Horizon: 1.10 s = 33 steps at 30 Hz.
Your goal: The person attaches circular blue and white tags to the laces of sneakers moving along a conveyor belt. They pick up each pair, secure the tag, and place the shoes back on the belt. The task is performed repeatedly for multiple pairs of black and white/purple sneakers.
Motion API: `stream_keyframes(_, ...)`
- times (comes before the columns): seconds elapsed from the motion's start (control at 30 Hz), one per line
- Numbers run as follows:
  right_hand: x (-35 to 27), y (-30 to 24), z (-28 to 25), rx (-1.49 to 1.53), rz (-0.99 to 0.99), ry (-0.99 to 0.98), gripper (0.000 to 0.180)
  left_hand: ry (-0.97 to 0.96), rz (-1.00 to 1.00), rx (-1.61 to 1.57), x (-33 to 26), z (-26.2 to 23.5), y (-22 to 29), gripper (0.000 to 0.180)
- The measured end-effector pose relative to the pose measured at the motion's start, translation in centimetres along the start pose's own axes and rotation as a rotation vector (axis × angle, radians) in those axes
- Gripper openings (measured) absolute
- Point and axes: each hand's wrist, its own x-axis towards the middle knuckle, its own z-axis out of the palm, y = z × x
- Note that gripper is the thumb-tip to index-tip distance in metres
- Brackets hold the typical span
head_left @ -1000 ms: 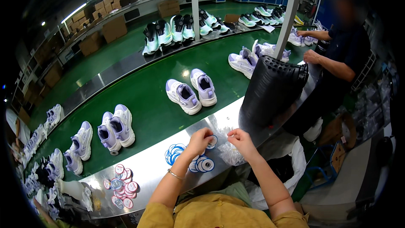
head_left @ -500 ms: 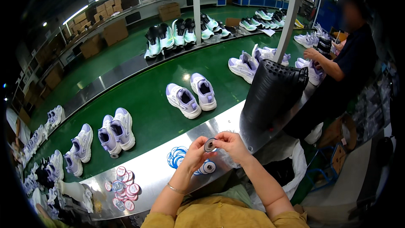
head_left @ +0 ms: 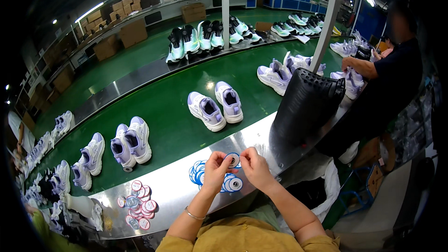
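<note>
Between my hands is a round label (head_left: 233,160) with a blue rim and a dark centre. My left hand (head_left: 215,171) pinches it at its left side. My right hand (head_left: 255,170) has its fingertips closed at the label's right edge; whether they grip the label or a thin piece beside it is too small to tell. Under my hands, on the metal ledge, lies a loose heap of blue-rimmed round labels (head_left: 198,171). Farther left on the ledge is a second heap of red-rimmed round labels (head_left: 150,206).
Pairs of white and lilac sneakers (head_left: 206,110) stand on the green belt (head_left: 168,112) beyond the ledge (head_left: 179,191). A tall black padded roll (head_left: 305,107) is on the right, by a grey post (head_left: 326,28). A co-worker (head_left: 392,65) handles shoes there. Mint-green shoes (head_left: 196,38) line the far side.
The label has turned from a dark, tilted face to a paler face with its blue rim showing. My hands have shifted slightly apart. The co-worker's arm has reached lower toward the shoes.
</note>
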Motion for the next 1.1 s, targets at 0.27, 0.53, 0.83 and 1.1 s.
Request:
stream_keyframes(0.27,0.5,0.4,0.8,-0.149,-0.165,0.093,0.009,-0.021,0.096,0.086,-0.5,1.0,0.3,0.012)
stream_keyframes(0.53,-0.4,0.6,1.2,0.104,-0.034,0.125,0.015,-0.017,0.128,0.027,-0.8,1.0,-0.5,0.012)
stream_keyframes(0.83,-0.1,1.8,1.0,0.185,-0.075,-0.091,0.017,-0.103,0.049,-0.030,-0.1,-0.9,-1.2,0.015)
stream_keyframes(1.1,3.0,4.4,1.8,0.396,0.123,-0.356,0.012,0.053,0.271,0.446,1.2,-1.4,-0.3,0.011)
